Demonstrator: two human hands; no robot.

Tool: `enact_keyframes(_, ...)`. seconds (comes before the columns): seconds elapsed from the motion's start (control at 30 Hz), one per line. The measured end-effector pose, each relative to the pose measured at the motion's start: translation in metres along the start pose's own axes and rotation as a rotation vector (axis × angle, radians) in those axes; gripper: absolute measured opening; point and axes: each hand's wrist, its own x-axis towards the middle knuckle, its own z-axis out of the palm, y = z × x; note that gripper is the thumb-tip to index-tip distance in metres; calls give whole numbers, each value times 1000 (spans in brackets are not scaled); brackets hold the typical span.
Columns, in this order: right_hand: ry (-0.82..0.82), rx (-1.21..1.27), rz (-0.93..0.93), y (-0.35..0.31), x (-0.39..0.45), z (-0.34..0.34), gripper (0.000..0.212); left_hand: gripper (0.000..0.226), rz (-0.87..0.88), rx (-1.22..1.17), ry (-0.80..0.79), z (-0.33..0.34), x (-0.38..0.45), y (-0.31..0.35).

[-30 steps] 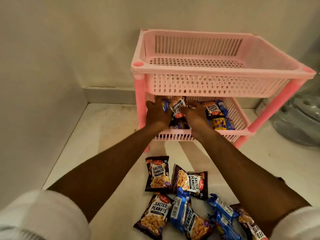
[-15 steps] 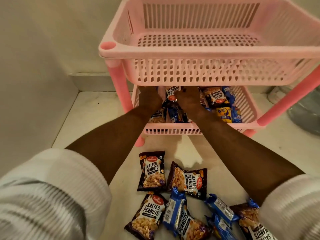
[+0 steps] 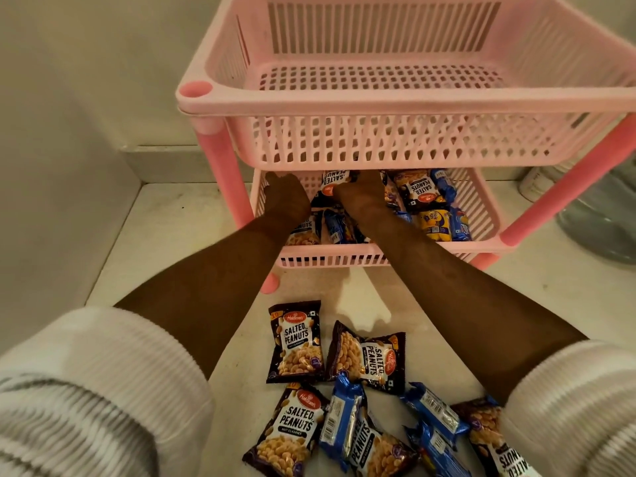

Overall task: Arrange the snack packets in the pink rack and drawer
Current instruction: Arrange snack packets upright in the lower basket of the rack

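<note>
The pink rack [image 3: 406, 105] has two baskets. The top basket [image 3: 378, 80] has nothing in it. The bottom basket [image 3: 344, 258] holds snack packets. Both hands reach deep into it, under the top basket.

A peanut packet [image 3: 333, 184] stands up between the two hands. The right hand [image 3: 361, 196] is touching its right side, and the fingers look bent on it, but the top basket hides the tips, so I cannot tell if it really grips. The left hand [image 3: 287, 197] is to the left of that packet, palm down, fingers reaching to the back wall. Its fingertips are hidden too, so I cannot tell if it holds anything.

Just to the right of the right hand lie another peanut packet [image 3: 418, 191], a yellow packet [image 3: 434, 224] and some blue packets [image 3: 459, 228]. Under the wrists sit more packets [image 3: 306, 232].

Near the person, below both arms, more packets [image 3: 297, 342] lie on the white floor [image 3: 165, 242]. Both arms are stretched out straight, with white sleeves [image 3: 86, 390] pushed up.
</note>
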Motion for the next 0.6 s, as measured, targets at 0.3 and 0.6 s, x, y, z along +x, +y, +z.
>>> enact_keyframes(0.3, -58, -235, -36, 3, 12, 14, 54, 54, 104, 5, 100, 5, -15, -11)
enact_keyframes(0.6, -156, -469, -175, 12, 27, 29, 59, 51, 79, 0, 108, 7, -13, -11)
